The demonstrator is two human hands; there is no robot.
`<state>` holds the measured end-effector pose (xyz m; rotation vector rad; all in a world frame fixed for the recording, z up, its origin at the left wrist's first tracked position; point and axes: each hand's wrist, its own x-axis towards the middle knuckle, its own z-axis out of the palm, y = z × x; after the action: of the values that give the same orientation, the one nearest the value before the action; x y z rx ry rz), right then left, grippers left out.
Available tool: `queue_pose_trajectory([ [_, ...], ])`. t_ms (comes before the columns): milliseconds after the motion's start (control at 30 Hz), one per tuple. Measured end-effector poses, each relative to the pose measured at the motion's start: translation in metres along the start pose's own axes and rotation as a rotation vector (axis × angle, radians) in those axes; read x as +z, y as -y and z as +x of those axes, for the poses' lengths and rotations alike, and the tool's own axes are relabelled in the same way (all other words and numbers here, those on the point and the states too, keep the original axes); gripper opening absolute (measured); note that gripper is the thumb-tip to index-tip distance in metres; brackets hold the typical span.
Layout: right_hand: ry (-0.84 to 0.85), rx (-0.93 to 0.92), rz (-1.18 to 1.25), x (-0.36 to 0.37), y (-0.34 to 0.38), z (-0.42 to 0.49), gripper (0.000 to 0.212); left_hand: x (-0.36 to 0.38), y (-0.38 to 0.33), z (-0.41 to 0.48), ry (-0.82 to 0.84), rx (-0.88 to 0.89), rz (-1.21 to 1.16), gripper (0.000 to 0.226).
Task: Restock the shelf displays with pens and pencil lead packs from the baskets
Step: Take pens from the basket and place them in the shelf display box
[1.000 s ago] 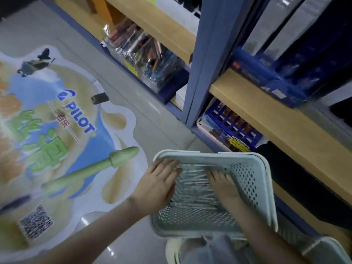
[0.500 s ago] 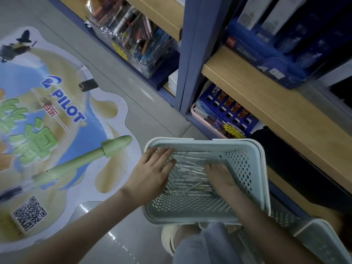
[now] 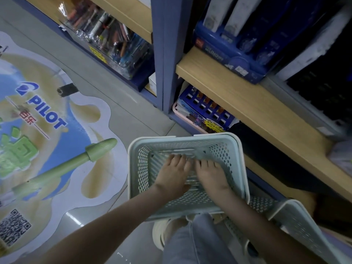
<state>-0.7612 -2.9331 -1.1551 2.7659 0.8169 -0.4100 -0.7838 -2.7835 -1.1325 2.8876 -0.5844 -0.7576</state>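
The pens (image 3: 187, 179) lie flat in a loose pile at the bottom of the pale basket (image 3: 241, 168) on the floor. They look thin, light, stiff and smooth, so we think they may roll or slip; we should pinch a few together around their middles. Our left hand (image 3: 172, 175) and right hand (image 3: 210, 174) rest on the pile, fingers (image 3: 178, 159) spread flat, holding nothing yet. The wooden shelf (image 3: 247, 103) is just beside the basket.

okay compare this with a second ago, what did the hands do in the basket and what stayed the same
The left hand moved off the basket's near-left rim and down into the basket, ending beside the right hand. Both now press, fingers spread, on the pens at the bottom. Whether either grips a pen can't be told. The basket stays on the floor by the shelf; nothing has been lifted out.
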Motion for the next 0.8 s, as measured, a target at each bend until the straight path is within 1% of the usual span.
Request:
queue_pose_trajectory([
  [67,-0.053,0.005,0.007,-0.004,-0.003,-0.005,0.017,0.008,-0.006,0.013,0.016,-0.014,-0.009,0.084],
  [100,-0.079,-0.006,0.009,-0.004,-0.005,-0.007,0.014,0.011,-0.008,0.019,0.013,-0.017,-0.012,0.081],
  [167,-0.076,-0.011,0.006,-0.005,-0.007,-0.011,0.005,0.014,-0.009,0.027,-0.011,0.005,-0.010,0.068],
  [267,-0.098,-0.028,0.017,-0.003,-0.012,-0.012,0.027,0.016,-0.010,0.035,-0.006,0.028,-0.021,0.052],
  [333,-0.134,-0.013,0.052,-0.007,-0.015,-0.012,0.036,0.017,-0.007,0.039,-0.027,0.022,-0.034,0.047],
  [367,-0.154,-0.014,0.076,-0.010,-0.017,-0.012,0.042,0.018,-0.005,0.040,-0.084,0.053,-0.032,0.042],
  [433,-0.170,-0.020,0.140,-0.017,-0.020,-0.012,0.053,0.018,-0.003,0.040,-0.204,0.116,-0.020,0.024],
  [533,-0.138,0.000,0.221,-0.029,-0.028,-0.015,0.049,0.004,-0.003,0.034,-0.276,0.132,0.022,0.015],
  [567,-0.094,0.021,0.256,-0.038,-0.031,-0.018,0.048,-0.001,-0.004,0.031,-0.282,0.144,0.053,0.015],
  [667,-0.003,0.105,0.425,-0.064,-0.041,-0.028,0.053,-0.023,-0.004,0.020,-0.254,0.151,0.123,0.031],
  [733,0.077,0.187,0.652,-0.084,-0.050,-0.041,0.062,-0.045,-0.005,0.008,-0.260,0.151,0.115,0.039],
  [800,0.072,0.247,0.886,-0.107,-0.060,-0.056,0.070,-0.070,-0.007,-0.004,-0.268,0.114,0.083,0.048],
])
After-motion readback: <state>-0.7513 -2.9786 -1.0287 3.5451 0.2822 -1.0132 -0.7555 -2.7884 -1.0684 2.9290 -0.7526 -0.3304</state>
